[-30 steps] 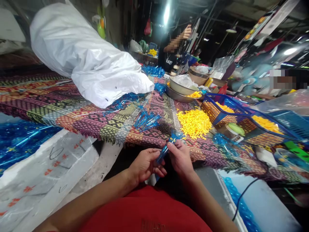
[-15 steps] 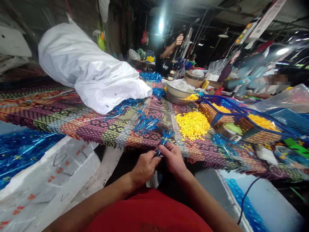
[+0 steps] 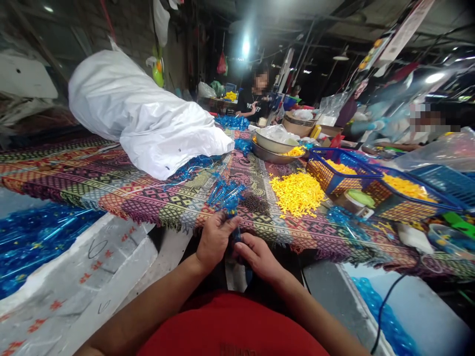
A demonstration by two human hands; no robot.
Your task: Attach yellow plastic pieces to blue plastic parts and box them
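A slim, see-through blue plastic piece (image 3: pixel 236 234) with a flared top stands upright between my two hands at the table's front edge. My left hand (image 3: pixel 214 238) pinches its upper part between thumb and fingers. Lower down, my right hand (image 3: pixel 258 256) is closed round its bottom end. A bit of yellow shows near the flared top. Just beyond lie loose blue plastic pieces (image 3: pixel 224 190) on the patterned cloth (image 3: pixel 178 202). A small heap of tiny dark bits (image 3: pixel 256 203) sits close by, beside a heap of small yellow plastic parts (image 3: pixel 297 194).
Blue baskets (image 3: pixel 330 185) of yellow parts stand to the right, near a green-lidded jar (image 3: pixel 358 200). Metal bowls (image 3: pixel 272 148) are stacked farther back. A large white sack (image 3: pixel 148 109) covers the left side. Foam boxes (image 3: pixel 85 267) hold blue pieces below. A person (image 3: pixel 250 101) sits across the table.
My left hand has moved up and left to the flared end of the blue piece. My right hand has dropped to its lower end. The person opposite has lowered a raised arm.
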